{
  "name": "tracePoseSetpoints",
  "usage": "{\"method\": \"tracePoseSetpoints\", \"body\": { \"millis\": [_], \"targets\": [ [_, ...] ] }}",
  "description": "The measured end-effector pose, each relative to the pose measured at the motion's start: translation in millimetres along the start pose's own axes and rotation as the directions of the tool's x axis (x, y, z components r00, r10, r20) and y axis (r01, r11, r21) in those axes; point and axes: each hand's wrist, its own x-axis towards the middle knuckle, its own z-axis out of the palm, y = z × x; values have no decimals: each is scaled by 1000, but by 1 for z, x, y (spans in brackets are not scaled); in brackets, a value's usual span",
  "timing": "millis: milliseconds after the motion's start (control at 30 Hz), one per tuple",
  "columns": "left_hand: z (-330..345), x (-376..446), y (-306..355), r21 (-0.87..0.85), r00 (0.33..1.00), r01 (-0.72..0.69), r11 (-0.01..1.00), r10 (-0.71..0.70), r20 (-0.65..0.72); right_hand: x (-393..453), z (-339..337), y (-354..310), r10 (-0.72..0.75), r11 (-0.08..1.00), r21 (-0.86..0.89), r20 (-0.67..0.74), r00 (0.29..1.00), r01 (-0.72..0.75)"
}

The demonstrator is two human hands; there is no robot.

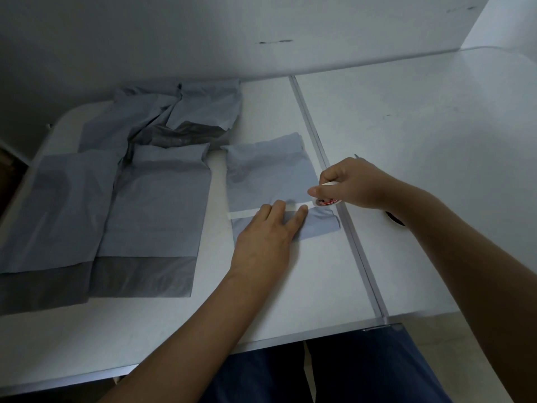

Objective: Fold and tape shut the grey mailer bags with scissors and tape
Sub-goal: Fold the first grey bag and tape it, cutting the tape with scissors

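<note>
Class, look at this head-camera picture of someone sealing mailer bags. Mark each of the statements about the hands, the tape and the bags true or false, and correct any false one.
1. The right hand holds the tape roll. True.
2. The left hand is lifted clear of the table. False: its straight fingers press on the folded grey bag and the tape strip.
3. The tape strip is already cut from the roll. False: it runs unbroken from the bag's left edge to the roll.
4. Other grey mailer bags lie to the left of the folded one. True.
5. The left hand holds scissors. False: it holds nothing.
</note>
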Motion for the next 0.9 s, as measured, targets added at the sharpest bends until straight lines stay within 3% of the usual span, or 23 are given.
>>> {"method": "tracePoseSetpoints", "body": {
  "millis": [267,533,733,900],
  "targets": [
    [-2,0,1,-10,1000,0,1000,0,6,-2,-7,-1,-6,990,-140,4,1000,7],
    [1,0,0,-22,1000,-13,1000,13,22,-4,-9,-8,9,909,-416,-4,1000,-10],
    [-3,7,1,9,999,-31,999,31,-26,-9,-7,-5,30,973,-231,33,999,-21],
    [0,22,2,-58,971,-148,987,134,-198,-11,6,5,61,998,-10,-34,998,-62]
  ]
}}
